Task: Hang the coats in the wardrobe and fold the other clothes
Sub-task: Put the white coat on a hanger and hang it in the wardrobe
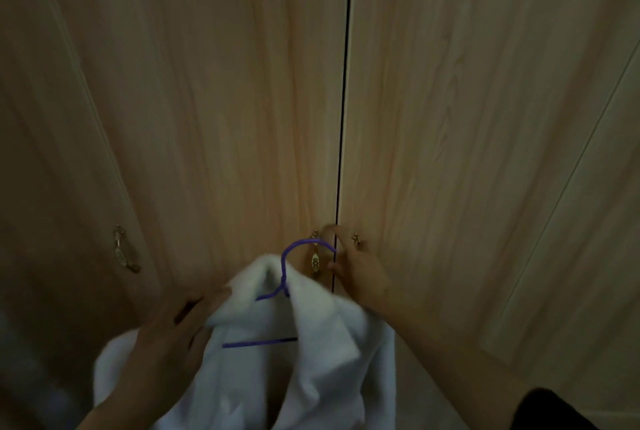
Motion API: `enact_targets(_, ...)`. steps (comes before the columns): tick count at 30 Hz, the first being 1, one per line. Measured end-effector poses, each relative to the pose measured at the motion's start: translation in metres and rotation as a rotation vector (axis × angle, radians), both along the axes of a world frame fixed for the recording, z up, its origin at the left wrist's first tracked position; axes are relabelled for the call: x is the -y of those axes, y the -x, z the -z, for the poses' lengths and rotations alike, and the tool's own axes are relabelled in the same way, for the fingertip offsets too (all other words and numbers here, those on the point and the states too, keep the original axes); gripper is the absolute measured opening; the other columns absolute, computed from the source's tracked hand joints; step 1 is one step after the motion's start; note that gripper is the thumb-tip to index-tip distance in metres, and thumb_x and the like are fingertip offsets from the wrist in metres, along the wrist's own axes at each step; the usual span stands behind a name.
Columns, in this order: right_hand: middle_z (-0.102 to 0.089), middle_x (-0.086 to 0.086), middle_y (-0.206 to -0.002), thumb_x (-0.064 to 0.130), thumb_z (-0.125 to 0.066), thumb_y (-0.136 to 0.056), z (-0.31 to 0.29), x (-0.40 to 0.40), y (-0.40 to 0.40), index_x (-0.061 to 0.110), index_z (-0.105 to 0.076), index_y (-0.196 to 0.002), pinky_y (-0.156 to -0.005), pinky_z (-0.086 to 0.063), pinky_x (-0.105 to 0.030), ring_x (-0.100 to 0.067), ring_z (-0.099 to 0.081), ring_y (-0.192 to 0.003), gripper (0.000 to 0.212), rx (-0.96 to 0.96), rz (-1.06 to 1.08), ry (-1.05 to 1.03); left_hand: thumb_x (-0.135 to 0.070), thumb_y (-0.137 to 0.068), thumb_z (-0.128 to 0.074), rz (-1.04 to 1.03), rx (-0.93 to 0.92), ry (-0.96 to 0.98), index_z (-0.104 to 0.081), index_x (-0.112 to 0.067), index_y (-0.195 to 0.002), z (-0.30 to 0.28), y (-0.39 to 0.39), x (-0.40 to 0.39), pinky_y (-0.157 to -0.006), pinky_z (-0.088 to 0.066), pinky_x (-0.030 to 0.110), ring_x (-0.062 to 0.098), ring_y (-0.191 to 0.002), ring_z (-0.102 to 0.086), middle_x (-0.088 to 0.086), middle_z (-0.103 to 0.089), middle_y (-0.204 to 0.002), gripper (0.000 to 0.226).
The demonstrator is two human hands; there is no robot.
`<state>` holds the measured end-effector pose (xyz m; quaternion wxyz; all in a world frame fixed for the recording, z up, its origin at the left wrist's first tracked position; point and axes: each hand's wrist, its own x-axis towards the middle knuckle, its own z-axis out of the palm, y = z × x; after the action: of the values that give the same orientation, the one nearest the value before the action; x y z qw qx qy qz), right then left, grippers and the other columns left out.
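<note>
Two wardrobe doors (242, 117) closed, dark gap between them; contents hidden. White coat (311, 343) on purple hanger (287, 266), held low before doors. Left hand (169, 336) grips coat's left shoulder, fingers curled into fabric. Right hand (360, 273) at right door's handle (356, 240), fingers curled at door edge; actual grasp unclear.

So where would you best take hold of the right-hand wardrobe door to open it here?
Probably by its brass handle, just right of the dark gap between the closed doors. It is the only part standing proud of the flat panel. Come from the front; the right hand is already there, while the left hand holds the white coat.
</note>
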<state>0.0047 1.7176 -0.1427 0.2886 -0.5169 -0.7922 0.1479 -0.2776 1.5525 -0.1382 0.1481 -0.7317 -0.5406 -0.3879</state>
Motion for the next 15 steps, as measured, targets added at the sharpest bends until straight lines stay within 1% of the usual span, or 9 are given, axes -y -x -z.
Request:
enact_targets(2, -0.059, -0.001, -0.099, 0.027, -0.062, -0.091, -0.001, 0.007, -0.001, 0.054, -0.016, -0.14, -0.075, -0.045, -0.031, -0.023, -0.059, -0.09, 0.072, 0.028, 0.009, 0.016, -0.037, -0.104, -0.032, 0.083, -0.062, -0.104, -0.054, -0.022, -0.123, -0.006, 0.001, 0.004, -0.073, -0.039, 0.028, 0.017, -0.087, -0.048, 0.001, -0.047, -0.106, 0.033)
enact_targets(3, -0.059, 0.0, -0.1, 0.028, -0.06, -0.093, -0.001, 0.013, -0.001, 0.053, -0.016, -0.141, -0.077, -0.046, -0.032, -0.022, -0.059, -0.092, 0.07, 0.029, 0.012, 0.019, -0.034, -0.103, -0.035, 0.107, -0.073, -0.112, -0.054, -0.022, -0.124, -0.007, 0.003, 0.006, -0.072, -0.039, 0.028, 0.016, -0.086, -0.048, 0.0, -0.046, -0.105, 0.03)
enact_targets(5, -0.06, -0.009, -0.11, 0.033, -0.054, -0.097, 0.0, 0.037, -0.003, 0.048, -0.015, -0.148, -0.085, -0.049, -0.038, -0.028, -0.058, -0.1, 0.065, 0.071, 0.049, 0.006, -0.026, -0.094, -0.043, 0.152, -0.051, -0.098, -0.053, -0.023, -0.125, -0.004, 0.007, 0.008, -0.071, -0.04, 0.027, 0.016, -0.087, -0.05, 0.0, -0.048, -0.105, 0.033)
enact_targets(7, -0.048, -0.017, -0.124, 0.035, -0.048, -0.099, 0.003, 0.069, -0.015, 0.034, -0.025, -0.152, -0.082, -0.043, -0.037, -0.035, -0.054, -0.108, 0.058, 0.163, 0.095, 0.024, -0.024, -0.095, -0.043, 0.212, -0.063, -0.094, -0.054, -0.022, -0.127, 0.001, 0.005, 0.009, -0.072, -0.041, 0.027, 0.02, -0.086, -0.054, 0.006, -0.054, -0.101, 0.033)
enact_targets(9, -0.046, -0.014, -0.122, 0.035, -0.046, -0.1, 0.002, 0.113, -0.034, 0.026, -0.034, -0.15, -0.079, -0.036, -0.03, -0.032, -0.054, -0.106, 0.052, 0.193, 0.114, 0.04, -0.019, -0.092, -0.045, 0.279, -0.093, -0.105, -0.056, -0.016, -0.126, 0.002, -0.004, 0.009, -0.072, -0.039, 0.024, 0.02, -0.083, -0.051, 0.009, -0.054, -0.095, 0.036)
enact_targets(10, -0.049, -0.011, -0.114, 0.035, -0.045, -0.1, 0.002, 0.135, -0.045, 0.028, -0.035, -0.149, -0.077, -0.037, -0.027, -0.027, -0.054, -0.099, 0.05, 0.197, 0.116, 0.014, -0.015, -0.089, -0.046, 0.323, -0.091, -0.114, -0.059, -0.012, -0.123, 0.003, -0.01, 0.008, -0.072, -0.037, 0.023, 0.019, -0.083, -0.048, 0.009, -0.052, -0.096, 0.037)
enact_targets(12, -0.051, -0.002, -0.1, 0.036, -0.043, -0.1, 0.0, 0.178, -0.068, 0.038, -0.029, -0.149, -0.072, -0.043, -0.028, -0.019, -0.053, -0.086, 0.051, 0.28, 0.135, -0.043, -0.011, -0.088, -0.045, 0.417, -0.073, -0.108, -0.063, -0.009, -0.121, 0.003, -0.027, 0.007, -0.072, -0.033, 0.021, 0.019, -0.084, -0.046, 0.008, -0.048, -0.1, 0.037)
enact_targets(14, -0.052, -0.003, -0.107, 0.042, -0.04, -0.097, -0.001, 0.214, -0.086, 0.043, -0.026, -0.146, -0.068, -0.048, -0.031, -0.021, -0.055, -0.09, 0.052, 0.376, 0.219, -0.048, -0.011, -0.088, -0.044, 0.508, -0.051, -0.098, -0.061, -0.012, -0.122, 0.005, -0.046, 0.005, -0.072, -0.028, 0.018, 0.02, -0.085, -0.047, 0.008, -0.049, -0.102, 0.038)
enact_targets(15, -0.05, -0.005, -0.114, 0.044, -0.041, -0.096, -0.003, 0.231, -0.093, 0.041, -0.031, -0.144, -0.067, -0.05, -0.031, -0.024, -0.055, -0.097, 0.05, 0.412, 0.271, -0.085, -0.011, -0.088, -0.044, 0.544, -0.042, -0.102, -0.059, -0.013, -0.122, 0.006, -0.057, 0.005, -0.073, -0.028, 0.017, 0.02, -0.085, -0.048, 0.008, -0.049, -0.103, 0.038)
